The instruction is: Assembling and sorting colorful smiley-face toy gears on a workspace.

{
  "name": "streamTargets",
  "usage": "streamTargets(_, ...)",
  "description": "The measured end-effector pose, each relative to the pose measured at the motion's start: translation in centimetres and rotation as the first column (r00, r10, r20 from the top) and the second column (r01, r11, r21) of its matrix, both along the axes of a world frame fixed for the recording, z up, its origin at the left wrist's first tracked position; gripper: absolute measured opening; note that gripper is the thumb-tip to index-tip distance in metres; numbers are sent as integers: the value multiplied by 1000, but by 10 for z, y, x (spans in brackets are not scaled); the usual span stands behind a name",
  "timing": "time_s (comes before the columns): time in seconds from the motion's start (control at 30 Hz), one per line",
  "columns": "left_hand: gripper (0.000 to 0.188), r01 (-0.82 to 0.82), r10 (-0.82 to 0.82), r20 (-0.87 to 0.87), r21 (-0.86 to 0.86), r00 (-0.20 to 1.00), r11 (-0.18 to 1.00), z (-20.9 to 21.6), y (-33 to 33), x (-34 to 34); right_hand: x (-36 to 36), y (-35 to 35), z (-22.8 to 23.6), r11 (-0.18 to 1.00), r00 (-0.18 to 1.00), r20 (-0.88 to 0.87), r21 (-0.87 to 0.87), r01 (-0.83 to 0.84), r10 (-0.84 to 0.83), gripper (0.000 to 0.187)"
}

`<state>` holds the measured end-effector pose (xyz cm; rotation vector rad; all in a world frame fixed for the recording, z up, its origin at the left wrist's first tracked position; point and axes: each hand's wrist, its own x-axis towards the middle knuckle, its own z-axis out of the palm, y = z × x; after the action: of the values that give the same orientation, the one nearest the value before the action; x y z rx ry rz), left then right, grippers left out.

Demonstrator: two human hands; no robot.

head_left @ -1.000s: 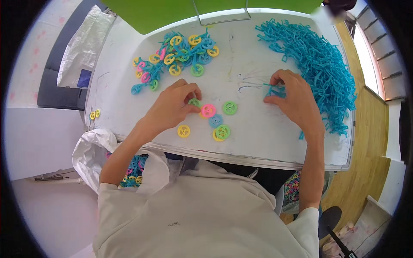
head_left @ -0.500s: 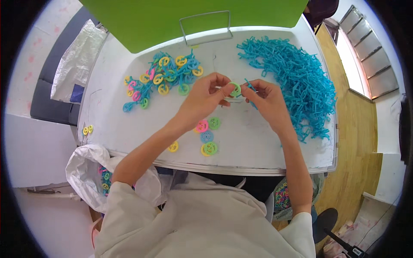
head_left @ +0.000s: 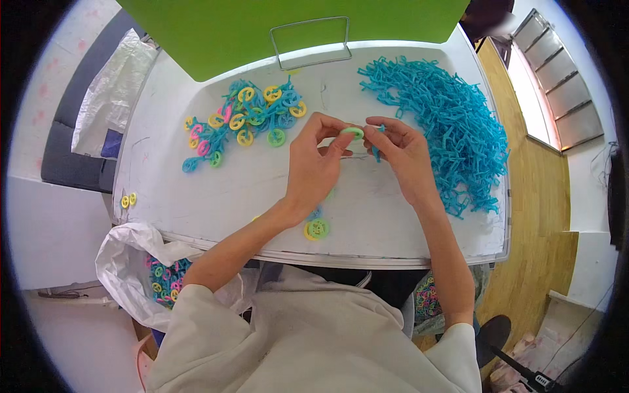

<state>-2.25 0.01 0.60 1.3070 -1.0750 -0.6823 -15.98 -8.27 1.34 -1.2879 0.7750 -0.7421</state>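
Note:
Between thumb and fingers of my left hand (head_left: pixel 319 152) is a small light-green plastic wheel (head_left: pixel 353 132), tilted nearly edge-on. My right hand (head_left: pixel 401 145) pinches a slim blue plastic piece (head_left: pixel 376 152) right beside it; the fingertips of both hands almost meet. Whether the blue piece touches the wheel is hidden by the fingers. Under my left wrist, a green wheel (head_left: pixel 318 228) lies overlapping a yellow one, with a blue wheel partly covered by the arm. Farther left lies a heap of wheels joined to blue pieces (head_left: pixel 244 116).
A large pile of loose blue plastic pieces (head_left: pixel 452 131) covers the right of the white table (head_left: pixel 216 203). A green panel (head_left: pixel 216 33) with a wire handle stands at the back. Two yellow wheels (head_left: pixel 129 200) lie at the left edge. Below it hangs a white sack (head_left: pixel 118 262) of coloured parts.
The green wheel has turned from facing up to nearly edge-on in my left fingers. My left forearm has shifted right, now covering some loose wheels. The right hand stays close beside it.

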Motion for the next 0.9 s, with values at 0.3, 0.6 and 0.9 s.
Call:
streamTargets(0.3,27,185,-90,-390,214,916,959,8,1,15,-1,-2,-9,974,999,-40,-224,5,-14,18)
streamTargets(0.6,26,168,-9,-527,254,850,952,-5,-1,13,5,3,-14,984,999,-25,-173,-33,29,16)
streamTargets(0.9,18,8,81,-561,154,824,988,-13,-3,5,9,8,-15,990,994,-67,-107,-97,91,19)
